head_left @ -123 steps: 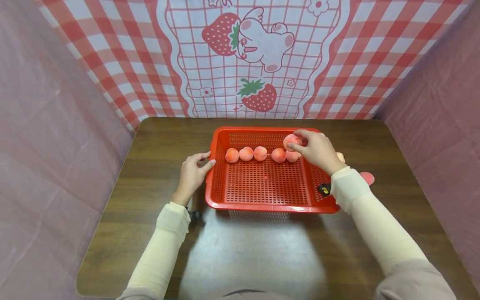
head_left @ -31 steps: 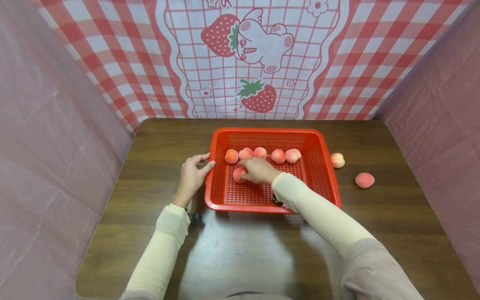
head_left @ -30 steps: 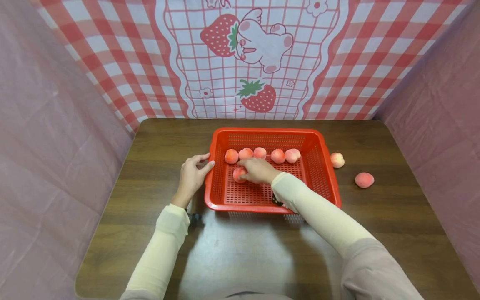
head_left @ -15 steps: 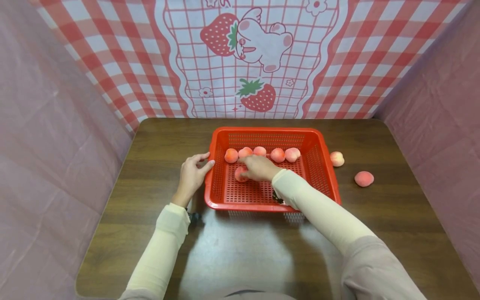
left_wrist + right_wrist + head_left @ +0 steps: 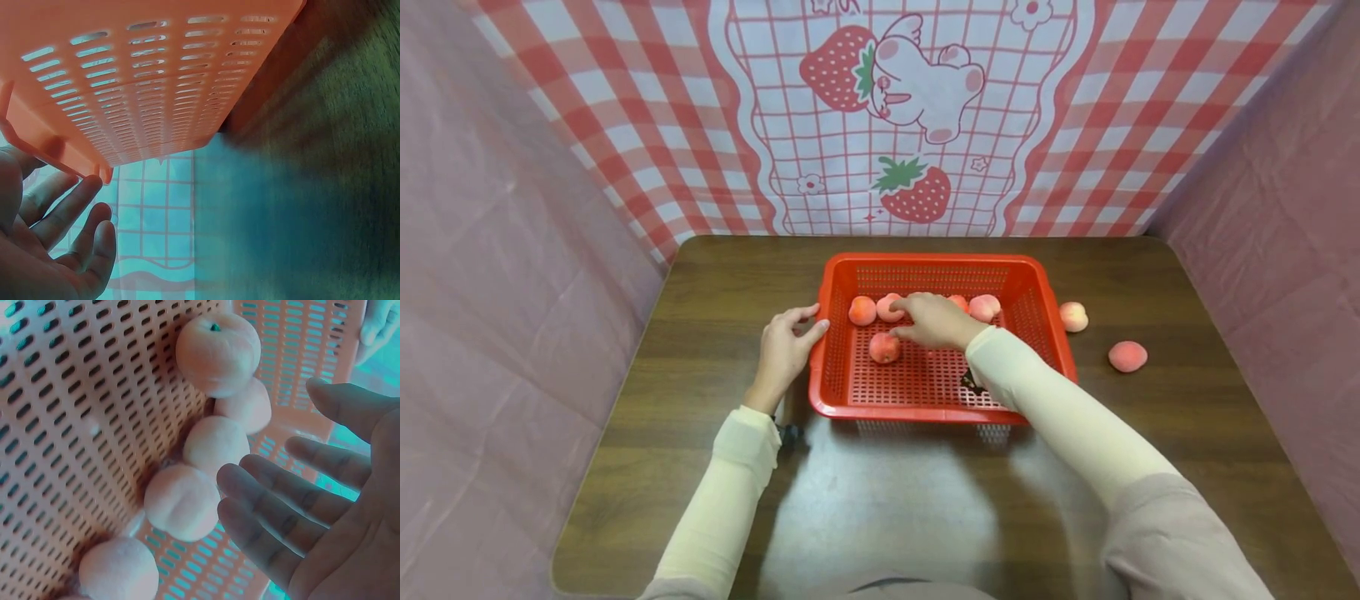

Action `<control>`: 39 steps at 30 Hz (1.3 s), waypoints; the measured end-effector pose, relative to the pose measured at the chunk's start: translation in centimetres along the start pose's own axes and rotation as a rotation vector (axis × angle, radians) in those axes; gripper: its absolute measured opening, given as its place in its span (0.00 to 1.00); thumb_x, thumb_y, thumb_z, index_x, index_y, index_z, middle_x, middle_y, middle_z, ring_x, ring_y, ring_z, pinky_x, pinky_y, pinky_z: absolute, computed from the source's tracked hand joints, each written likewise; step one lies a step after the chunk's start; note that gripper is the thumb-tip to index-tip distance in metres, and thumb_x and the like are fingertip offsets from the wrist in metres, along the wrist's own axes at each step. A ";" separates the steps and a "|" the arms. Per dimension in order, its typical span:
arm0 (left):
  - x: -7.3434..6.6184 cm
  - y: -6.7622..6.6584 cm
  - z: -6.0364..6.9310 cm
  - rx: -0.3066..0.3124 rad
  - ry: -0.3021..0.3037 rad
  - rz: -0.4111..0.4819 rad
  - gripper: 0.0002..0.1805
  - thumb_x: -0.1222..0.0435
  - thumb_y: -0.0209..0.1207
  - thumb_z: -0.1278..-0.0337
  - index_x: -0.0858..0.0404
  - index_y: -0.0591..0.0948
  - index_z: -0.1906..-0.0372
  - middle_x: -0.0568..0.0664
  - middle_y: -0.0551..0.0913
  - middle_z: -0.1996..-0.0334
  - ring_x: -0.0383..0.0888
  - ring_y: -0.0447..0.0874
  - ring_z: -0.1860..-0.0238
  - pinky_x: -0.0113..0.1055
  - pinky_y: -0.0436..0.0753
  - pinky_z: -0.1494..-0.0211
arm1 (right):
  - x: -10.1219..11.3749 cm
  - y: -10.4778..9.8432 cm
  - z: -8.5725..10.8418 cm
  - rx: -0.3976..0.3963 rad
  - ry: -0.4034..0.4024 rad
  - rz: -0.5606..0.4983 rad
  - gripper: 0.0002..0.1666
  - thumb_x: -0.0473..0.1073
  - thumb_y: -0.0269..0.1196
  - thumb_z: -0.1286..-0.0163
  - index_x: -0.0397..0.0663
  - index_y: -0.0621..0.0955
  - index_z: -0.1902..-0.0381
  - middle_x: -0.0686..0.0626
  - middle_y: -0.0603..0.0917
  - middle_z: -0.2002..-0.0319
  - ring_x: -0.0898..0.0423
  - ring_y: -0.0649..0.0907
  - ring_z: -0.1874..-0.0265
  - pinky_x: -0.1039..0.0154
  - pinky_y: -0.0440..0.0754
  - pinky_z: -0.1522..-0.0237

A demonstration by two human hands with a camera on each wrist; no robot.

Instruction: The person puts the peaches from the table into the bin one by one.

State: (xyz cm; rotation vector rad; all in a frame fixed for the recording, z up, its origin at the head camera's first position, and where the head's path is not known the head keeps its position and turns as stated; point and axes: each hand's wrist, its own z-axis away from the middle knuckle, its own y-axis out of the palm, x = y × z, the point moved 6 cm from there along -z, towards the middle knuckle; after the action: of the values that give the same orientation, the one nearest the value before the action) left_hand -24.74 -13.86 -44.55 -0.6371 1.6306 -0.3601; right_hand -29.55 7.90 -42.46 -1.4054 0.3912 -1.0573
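Note:
Inside the red plastic basket (image 5: 925,414), several peaches line the back, such as the leftmost peach (image 5: 862,311). One peach (image 5: 884,348) lies alone in front of that row, toward the left; in the right wrist view this peach (image 5: 217,355) shows a green stem spot. My right hand (image 5: 936,321) hovers just right of it, fingers spread and holding nothing, hiding part of the row. At the basket's left rim, my left hand (image 5: 786,346) holds the edge lightly, thumb on top and fingertips (image 5: 92,181) against the underside.
Right of the basket on the wooden table (image 5: 685,467) lie a pale peach (image 5: 1074,317) and a pinker peach (image 5: 1127,357). A checked strawberry cloth (image 5: 917,192) hangs behind the table, with pink cloth on both sides.
My right hand carried a peach from the basket's back right to the front left, set it down, released it and drew back rightward. My left hand stayed at the rim.

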 end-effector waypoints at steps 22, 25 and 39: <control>-0.1 0.0 0.1 -0.001 0.005 0.007 0.19 0.59 0.66 0.43 0.64 0.84 0.48 0.61 0.86 0.52 0.59 0.82 0.53 0.50 0.81 0.49 | -2.9 -5.0 2.1 -0.088 0.109 -0.045 0.27 0.51 0.61 0.30 0.43 0.76 0.37 0.42 0.80 0.40 0.43 0.78 0.40 0.45 0.73 0.37; -0.2 0.0 0.1 -0.002 0.007 0.007 0.19 0.59 0.66 0.43 0.64 0.84 0.48 0.61 0.86 0.52 0.59 0.82 0.53 0.50 0.81 0.49 | -3.5 -5.5 2.6 -0.099 0.121 -0.062 0.27 0.50 0.61 0.30 0.44 0.76 0.36 0.42 0.79 0.39 0.43 0.78 0.40 0.44 0.74 0.38; 0.0 0.0 0.0 -0.001 0.005 0.013 0.20 0.59 0.66 0.43 0.64 0.84 0.48 0.61 0.86 0.52 0.59 0.82 0.53 0.50 0.81 0.49 | -5.8 -8.4 4.3 -0.191 0.119 -0.025 0.25 0.48 0.61 0.30 0.42 0.78 0.40 0.38 0.81 0.43 0.41 0.80 0.44 0.43 0.76 0.43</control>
State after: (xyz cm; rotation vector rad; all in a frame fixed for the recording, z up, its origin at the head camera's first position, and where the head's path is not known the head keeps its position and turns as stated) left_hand -24.70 -13.86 -44.56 -0.6264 1.6394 -0.3518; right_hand -32.35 16.47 -35.97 -1.5231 0.5754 -1.1514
